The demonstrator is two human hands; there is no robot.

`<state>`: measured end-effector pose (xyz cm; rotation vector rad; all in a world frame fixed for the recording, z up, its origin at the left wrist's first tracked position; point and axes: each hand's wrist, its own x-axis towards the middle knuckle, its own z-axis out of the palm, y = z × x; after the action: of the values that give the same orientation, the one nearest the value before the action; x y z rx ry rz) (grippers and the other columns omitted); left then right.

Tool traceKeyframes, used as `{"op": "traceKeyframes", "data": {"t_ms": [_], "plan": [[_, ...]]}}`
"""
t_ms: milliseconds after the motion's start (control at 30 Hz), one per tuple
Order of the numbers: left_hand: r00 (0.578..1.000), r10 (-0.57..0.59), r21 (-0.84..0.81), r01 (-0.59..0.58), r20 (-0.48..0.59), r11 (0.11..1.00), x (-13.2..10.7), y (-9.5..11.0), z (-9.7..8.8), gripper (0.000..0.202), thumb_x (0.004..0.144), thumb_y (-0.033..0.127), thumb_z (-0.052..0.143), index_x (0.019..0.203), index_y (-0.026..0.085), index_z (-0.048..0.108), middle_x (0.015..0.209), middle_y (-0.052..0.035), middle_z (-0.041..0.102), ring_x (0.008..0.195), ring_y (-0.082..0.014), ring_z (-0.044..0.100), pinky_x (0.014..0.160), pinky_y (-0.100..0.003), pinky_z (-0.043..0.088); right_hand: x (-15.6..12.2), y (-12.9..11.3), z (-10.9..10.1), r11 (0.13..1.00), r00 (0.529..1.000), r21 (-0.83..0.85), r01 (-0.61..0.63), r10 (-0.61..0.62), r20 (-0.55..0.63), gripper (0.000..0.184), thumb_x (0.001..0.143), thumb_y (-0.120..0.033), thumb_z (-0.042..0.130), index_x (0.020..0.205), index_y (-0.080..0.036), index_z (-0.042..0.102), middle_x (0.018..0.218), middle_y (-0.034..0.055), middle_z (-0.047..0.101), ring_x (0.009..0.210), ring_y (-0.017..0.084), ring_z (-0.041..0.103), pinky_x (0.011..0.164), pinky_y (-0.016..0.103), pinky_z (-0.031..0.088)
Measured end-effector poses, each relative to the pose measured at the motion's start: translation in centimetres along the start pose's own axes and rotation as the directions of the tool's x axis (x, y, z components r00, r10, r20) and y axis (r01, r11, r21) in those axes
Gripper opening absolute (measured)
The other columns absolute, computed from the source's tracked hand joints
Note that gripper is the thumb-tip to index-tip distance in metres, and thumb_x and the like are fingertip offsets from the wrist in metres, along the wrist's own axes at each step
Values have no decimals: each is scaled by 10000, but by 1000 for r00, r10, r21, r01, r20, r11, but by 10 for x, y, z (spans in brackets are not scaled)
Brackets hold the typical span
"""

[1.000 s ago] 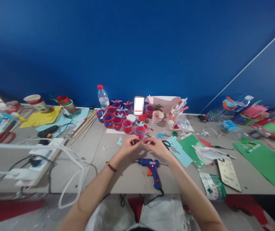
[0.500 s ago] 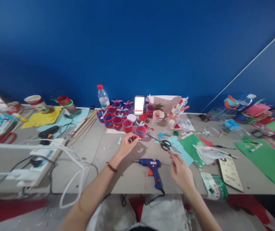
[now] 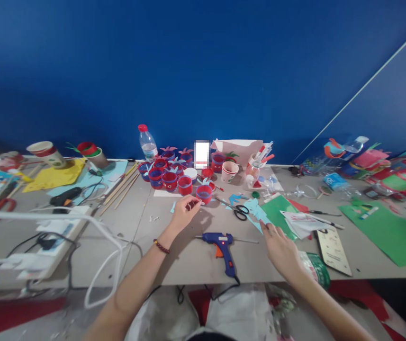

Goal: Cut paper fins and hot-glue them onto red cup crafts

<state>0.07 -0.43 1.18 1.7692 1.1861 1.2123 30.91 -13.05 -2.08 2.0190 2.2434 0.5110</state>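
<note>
My left hand (image 3: 185, 210) is closed in a pinch at the lower left side of a small red cup (image 3: 203, 195); I cannot tell what, if anything, its fingertips hold. Fingers stretched forward, my right hand (image 3: 280, 246) is at the near edge of cut light blue paper (image 3: 258, 211). Between the hands lies a blue hot glue gun (image 3: 226, 241) on its side, orange trigger to the left and a red light lit. Black-handled scissors (image 3: 240, 212) rest just left of the blue paper. Behind the red cup stand several red and blue decorated cups (image 3: 169, 180).
A plastic bottle (image 3: 148, 146) and a stack of paper cups (image 3: 229, 171) stand near the blue wall. To the left are a power strip (image 3: 58, 246) with white cables, wooden sticks (image 3: 121, 189) and another glue gun (image 3: 64, 196). Green sheets (image 3: 389, 234) lie at the right.
My right hand has moved right, from beside the scissors to the light blue paper. My left hand stays by the red cup. The whole view has shifted slightly.
</note>
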Motion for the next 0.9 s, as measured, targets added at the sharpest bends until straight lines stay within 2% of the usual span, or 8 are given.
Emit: {"op": "traceKeyframes", "data": {"t_ms": [100, 200, 367, 533, 667, 800, 867, 900], "plan": [[1000, -11, 11, 11, -8, 1000, 1, 3, -1, 146, 801, 290, 601, 713, 179, 634, 658, 12, 598, 544, -91, 473, 527, -221, 392, 12, -5, 6, 993, 994, 53, 105, -103, -42, 603, 786, 7, 361, 1368, -125, 447, 1205, 168, 604, 1026, 274, 588, 816, 397, 552], [1000, -5, 29, 6, -12, 1000, 1, 4, -1, 144, 801, 285, 595, 711, 178, 628, 656, 13, 595, 552, -93, 475, 545, -224, 399, 26, -8, 8, 977, 981, 105, 185, -177, -82, 588, 769, 30, 361, 1317, -132, 500, 1248, 140, 605, 1088, 241, 586, 899, 368, 526], [1000, 18, 56, -17, -8, 998, 1, -1, -1, 138, 812, 282, 583, 732, 180, 632, 694, 10, 600, 563, -93, 465, 560, -227, 398, 51, -1, 7, 981, 986, 133, 144, -131, -101, 572, 764, 27, 372, 1295, -125, 522, 1210, 152, 628, 1072, 250, 603, 912, 373, 516], [999, 29, 54, -28, -16, 998, 0, -4, 0, 127, 811, 268, 583, 730, 184, 632, 688, 9, 590, 565, -96, 467, 563, -230, 408, 83, 2, 14, 964, 977, 169, 208, -196, -84, 533, 801, 9, 371, 1299, -110, 520, 1272, 158, 595, 1152, 242, 563, 970, 373, 466], [999, 30, 55, -29, -17, 998, 1, -4, 0, 126, 813, 266, 576, 723, 188, 615, 700, 5, 585, 579, -101, 470, 575, -239, 415, 105, -15, 12, 920, 949, 231, 316, -305, -82, 531, 811, 9, 379, 1308, -112, 520, 1307, 156, 574, 1203, 232, 529, 1025, 387, 416], [999, 31, 31, -30, -31, 999, 1, 0, 0, 120, 783, 257, 589, 687, 185, 587, 673, 14, 555, 572, -94, 456, 556, -227, 405, 113, -38, -4, 897, 934, 271, 350, -357, -25, 462, 840, -14, 397, 1266, -104, 551, 1223, 159, 617, 1154, 233, 552, 1002, 370, 420], [999, 24, -16, -24, 35, 1000, 0, 1, -1, 131, 764, 269, 604, 669, 182, 584, 663, 10, 561, 571, -95, 466, 540, -221, 403, 114, -48, -11, 879, 929, 322, 352, -370, -5, 441, 850, -35, 409, 1253, -123, 561, 1206, 151, 624, 1144, 228, 554, 989, 360, 422], [994, 15, -64, -8, 107, 998, -1, 2, -2, 147, 762, 293, 610, 669, 180, 590, 666, 1, 575, 575, -99, 483, 534, -221, 408, 115, -53, -14, 867, 926, 350, 355, -377, -3, 430, 856, -49, 416, 1251, -135, 562, 1208, 147, 623, 1145, 227, 553, 985, 358, 422]]}}
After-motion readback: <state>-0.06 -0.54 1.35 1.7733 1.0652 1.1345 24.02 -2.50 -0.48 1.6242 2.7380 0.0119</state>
